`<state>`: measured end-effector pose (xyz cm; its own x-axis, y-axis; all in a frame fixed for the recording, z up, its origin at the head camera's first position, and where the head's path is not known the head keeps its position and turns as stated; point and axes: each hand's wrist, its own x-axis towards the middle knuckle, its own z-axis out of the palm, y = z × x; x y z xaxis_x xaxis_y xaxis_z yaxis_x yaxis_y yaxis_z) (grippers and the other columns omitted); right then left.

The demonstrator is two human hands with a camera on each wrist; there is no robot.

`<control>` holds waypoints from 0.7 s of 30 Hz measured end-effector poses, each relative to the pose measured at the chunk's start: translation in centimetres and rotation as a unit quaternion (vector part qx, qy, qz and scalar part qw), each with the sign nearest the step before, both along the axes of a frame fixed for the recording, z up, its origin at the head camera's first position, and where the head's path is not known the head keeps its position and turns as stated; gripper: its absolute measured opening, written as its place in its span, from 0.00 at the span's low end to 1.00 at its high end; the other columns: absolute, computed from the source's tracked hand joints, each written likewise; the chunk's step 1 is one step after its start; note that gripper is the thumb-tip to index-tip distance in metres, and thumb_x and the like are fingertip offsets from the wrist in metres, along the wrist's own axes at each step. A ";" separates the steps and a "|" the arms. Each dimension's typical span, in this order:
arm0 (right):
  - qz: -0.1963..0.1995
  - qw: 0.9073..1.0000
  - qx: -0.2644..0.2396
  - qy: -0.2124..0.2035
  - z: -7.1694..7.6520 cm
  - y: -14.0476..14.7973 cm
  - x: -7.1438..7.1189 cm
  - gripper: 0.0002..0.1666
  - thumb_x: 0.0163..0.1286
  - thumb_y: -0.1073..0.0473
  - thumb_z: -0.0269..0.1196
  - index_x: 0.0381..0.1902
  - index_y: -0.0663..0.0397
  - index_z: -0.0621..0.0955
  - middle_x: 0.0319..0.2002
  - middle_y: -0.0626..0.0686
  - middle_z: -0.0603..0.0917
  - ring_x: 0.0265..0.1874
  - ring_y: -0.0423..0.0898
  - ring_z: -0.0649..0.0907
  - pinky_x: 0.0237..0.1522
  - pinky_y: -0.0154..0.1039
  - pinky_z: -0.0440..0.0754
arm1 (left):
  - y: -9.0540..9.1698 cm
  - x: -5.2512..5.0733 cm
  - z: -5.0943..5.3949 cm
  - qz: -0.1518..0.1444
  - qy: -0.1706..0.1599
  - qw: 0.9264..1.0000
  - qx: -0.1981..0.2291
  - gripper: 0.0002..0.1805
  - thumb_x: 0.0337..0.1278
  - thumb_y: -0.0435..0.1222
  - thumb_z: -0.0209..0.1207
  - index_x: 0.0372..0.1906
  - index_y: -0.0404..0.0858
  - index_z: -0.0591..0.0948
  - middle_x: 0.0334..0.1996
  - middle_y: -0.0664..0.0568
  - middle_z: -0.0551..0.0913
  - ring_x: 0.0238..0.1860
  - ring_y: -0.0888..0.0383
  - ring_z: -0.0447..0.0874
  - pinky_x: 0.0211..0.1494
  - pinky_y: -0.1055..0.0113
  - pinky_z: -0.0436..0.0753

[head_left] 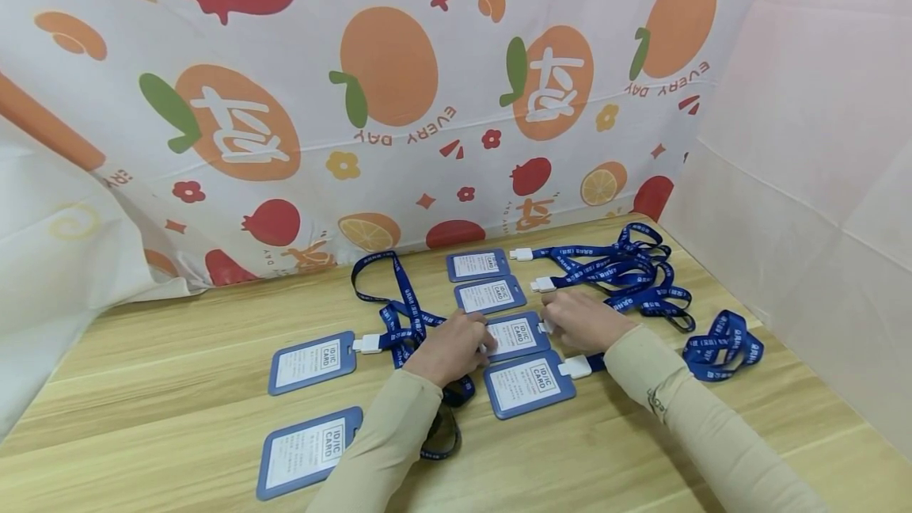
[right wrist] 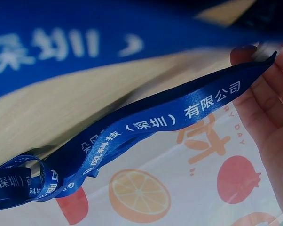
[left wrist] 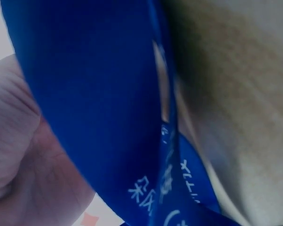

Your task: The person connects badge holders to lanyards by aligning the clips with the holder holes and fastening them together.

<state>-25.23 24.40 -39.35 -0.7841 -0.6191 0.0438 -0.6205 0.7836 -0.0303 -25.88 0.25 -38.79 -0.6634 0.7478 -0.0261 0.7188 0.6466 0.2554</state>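
My left hand (head_left: 454, 345) grips the left edge of a blue ID card holder (head_left: 514, 337) lying on the wooden table. At that holder's right end, my right hand (head_left: 586, 320) pinches the white clip of a blue lanyard (right wrist: 188, 110), whose printed strap runs away from the fingers in the right wrist view. Just below lies another card holder (head_left: 530, 386) with a white clip (head_left: 575, 367) at its slot. Blue strap (left wrist: 90, 94) hangs close before the left wrist camera, hiding much of that hand.
Two card holders (head_left: 477, 264) lie farther back, with lanyards (head_left: 627, 267) to their right. A coiled lanyard (head_left: 723, 347) sits near the right edge. On the left are a clipped card holder (head_left: 312, 362) and another holder (head_left: 309, 454). A fruit-print cloth (head_left: 399, 180) hangs behind.
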 end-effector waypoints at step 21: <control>-0.005 1.000 0.011 -0.009 0.1 -0.3 -0.2 0.08 0.58 0.74 0.68 0.36 0.64 0.87 0.31 0.53 0.80 0.26 0.44 0.79 0.30 0.33 0.82 | 0.2 0.2 0.2 0.007 0.007 1.000 -0.007 0.08 0.58 0.32 0.71 0.43 0.38 0.92 0.44 0.50 0.86 0.41 0.54 0.76 0.52 0.60 0.79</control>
